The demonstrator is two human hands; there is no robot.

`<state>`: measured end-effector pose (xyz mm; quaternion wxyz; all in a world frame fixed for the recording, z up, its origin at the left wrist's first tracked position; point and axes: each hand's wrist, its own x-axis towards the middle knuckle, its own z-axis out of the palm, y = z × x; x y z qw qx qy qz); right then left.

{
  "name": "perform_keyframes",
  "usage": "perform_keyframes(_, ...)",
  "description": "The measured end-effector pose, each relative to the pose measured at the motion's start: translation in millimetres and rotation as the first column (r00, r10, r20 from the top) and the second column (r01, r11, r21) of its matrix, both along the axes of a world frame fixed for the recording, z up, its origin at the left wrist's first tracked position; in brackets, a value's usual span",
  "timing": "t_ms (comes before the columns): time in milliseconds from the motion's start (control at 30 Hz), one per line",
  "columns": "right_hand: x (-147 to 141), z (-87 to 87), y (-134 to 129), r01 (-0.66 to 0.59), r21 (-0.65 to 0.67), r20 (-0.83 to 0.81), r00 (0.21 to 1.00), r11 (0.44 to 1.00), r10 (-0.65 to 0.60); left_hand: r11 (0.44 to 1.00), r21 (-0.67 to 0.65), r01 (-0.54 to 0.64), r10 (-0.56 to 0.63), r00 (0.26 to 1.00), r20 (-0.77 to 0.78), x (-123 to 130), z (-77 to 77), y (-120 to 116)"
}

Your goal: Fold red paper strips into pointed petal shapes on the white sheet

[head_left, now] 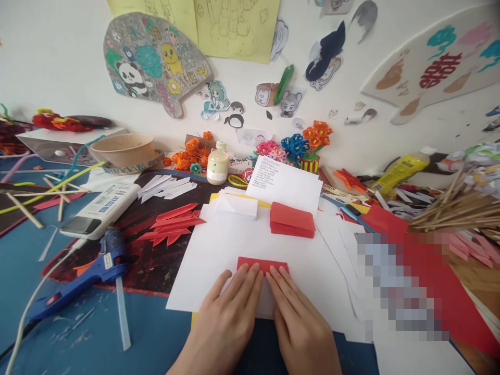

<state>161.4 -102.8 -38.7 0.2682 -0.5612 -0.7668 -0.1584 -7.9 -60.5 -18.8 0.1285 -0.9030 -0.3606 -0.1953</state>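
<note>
Fingers (238, 281) of the left hand (228, 320) and right hand (307, 328) are lying straight, gripping nothing, and pressing the red paper strip (264, 261) against the white sheet (207, 260), where uneven pressure is probably risking the strip sliding or creasing crookedly.

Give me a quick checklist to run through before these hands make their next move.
1. Left fingers on the red strip: ok, touching it.
2. Right fingers on it too: ok.
3. White sheet beneath the strip: ok.
4. Whole strip visible: not ok, fingers cover its near side.
5. Glue gun apart from that sheet: ok, lying off to the left.
6. Glue gun cold: cannot tell.
</note>
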Motion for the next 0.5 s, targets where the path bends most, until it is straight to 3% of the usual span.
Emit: perform_keyframes(500,0.3,-5.9,1.7,-0.001,-0.092,0.076,0.997,0.996,0.008,0.999,0.019,-0.032,0.033,0.999,-0.034,2.0,-3.9,1.3)
